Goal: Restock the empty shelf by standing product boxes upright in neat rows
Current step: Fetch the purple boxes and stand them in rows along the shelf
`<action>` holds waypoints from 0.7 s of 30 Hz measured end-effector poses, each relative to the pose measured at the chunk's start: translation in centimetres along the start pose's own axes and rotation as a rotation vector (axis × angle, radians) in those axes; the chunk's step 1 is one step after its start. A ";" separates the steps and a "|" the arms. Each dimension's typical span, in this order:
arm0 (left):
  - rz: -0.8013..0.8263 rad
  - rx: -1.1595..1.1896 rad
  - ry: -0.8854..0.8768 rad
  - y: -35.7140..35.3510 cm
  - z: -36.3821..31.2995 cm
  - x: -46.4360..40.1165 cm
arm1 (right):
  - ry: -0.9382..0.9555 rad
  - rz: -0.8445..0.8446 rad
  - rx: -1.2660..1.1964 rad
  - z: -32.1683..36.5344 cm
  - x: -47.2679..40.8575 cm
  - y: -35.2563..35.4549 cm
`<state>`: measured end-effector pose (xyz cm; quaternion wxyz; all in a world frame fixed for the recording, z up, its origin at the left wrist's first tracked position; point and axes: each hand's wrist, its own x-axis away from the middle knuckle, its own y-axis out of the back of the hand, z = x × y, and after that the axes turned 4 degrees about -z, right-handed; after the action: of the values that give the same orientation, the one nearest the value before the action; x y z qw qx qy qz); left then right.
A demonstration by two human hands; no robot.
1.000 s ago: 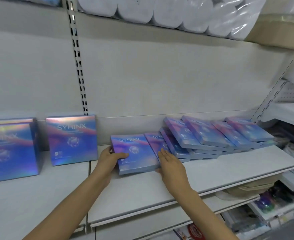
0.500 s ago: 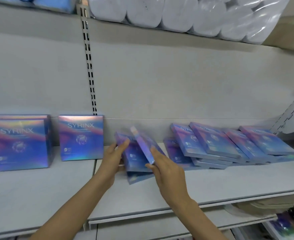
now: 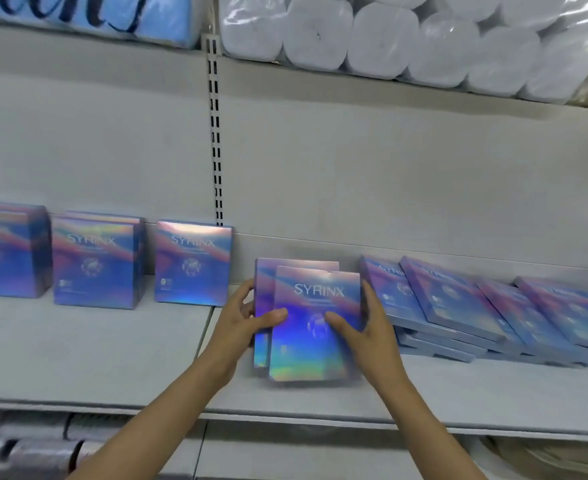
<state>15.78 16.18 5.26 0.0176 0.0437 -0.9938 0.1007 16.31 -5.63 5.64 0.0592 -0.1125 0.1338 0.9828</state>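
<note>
Shiny blue and purple boxes with the word SYRINX on the front stand up between my two hands, near the middle of the shelf. I hold two of them, one just behind the other, and the back one pokes out to the left. Their bottom edges look like they touch the shelf, but it is a bit blurry there. My left hand grips the left side, with my thumb across the front. My right hand grips the right side, and its thumb is on the front too. My fingers are closed on the boxes.

A moment ago these boxes were tipped over and fanned out in my hands. Now they stand straight and face me.

Each box is thin, flat and square, like a slim book. The fronts are glossy and show rainbow light near the bottom.

To the left, three more groups of standing boxes are in a row against the back wall. To the right, a pile of flat boxes leans over, one on top of another. The shelf is smooth and pale grey. Above, soft white rolls sit wrapped in crinkly clear plastic.
</note>
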 end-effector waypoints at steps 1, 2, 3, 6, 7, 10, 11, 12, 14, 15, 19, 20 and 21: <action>-0.004 -0.002 -0.015 0.2 0.0 0.5 | -0.024 0.024 -0.057 -0.1 -0.5 0.1; -0.017 -0.002 -0.030 0.3 -0.2 0.9 | -0.052 0.047 -0.098 0.0 -0.8 0.1; -0.042 -0.003 -0.043 0.5 -0.2 1.3 | -0.072 0.070 -0.141 0.1 -1.1 0.0; -0.124 -0.034 -0.092 1.2 -0.5 2.5 | -0.110 0.077 -0.217 -0.2 -1.6 -0.5; -0.150 -0.046 -0.100 1.7 -0.4 2.8 | -0.125 0.092 -0.241 -0.1 -1.7 -0.7; -0.236 -0.051 -0.132 3.9 -0.5 4.2 | -0.161 0.181 -0.337 0.2 -1.8 -1.9; -0.272 -0.056 -0.144 4.8 -0.5 4.7 | -0.162 0.203 -0.360 0.4 -1.8 -2.3; -0.307 -0.060 -0.156 5.6 -0.7 5.3 | -0.159 0.217 -0.378 0.5 -1.8 -2.9; -0.375 -0.041 -0.173 7.3 -1.0 6.3 | -0.163 0.224 -0.413 0.9 -1.6 -4.1; -0.410 -0.017 -0.177 8.1 -1.0 6.7 | -0.165 0.219 -0.425 1.1 -1.5 -4.7; -0.535 0.061 -0.213 12.0 -1.5 7.6 | -0.180 0.169 -0.465 1.7 -1.3 -7.3; -0.559 0.081 -0.219 13.1 -1.7 7.7 | -0.181 0.156 -0.472 1.9 -1.3 -8.0; -0.584 0.102 -0.222 14.2 -1.8 7.8 | -0.181 0.140 -0.477 2.1 -1.4 -8.8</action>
<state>6.80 29.77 4.53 -0.0650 0.3387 -0.9288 0.1356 18.52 3.24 5.71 -0.0256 -0.0253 -0.0998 0.9944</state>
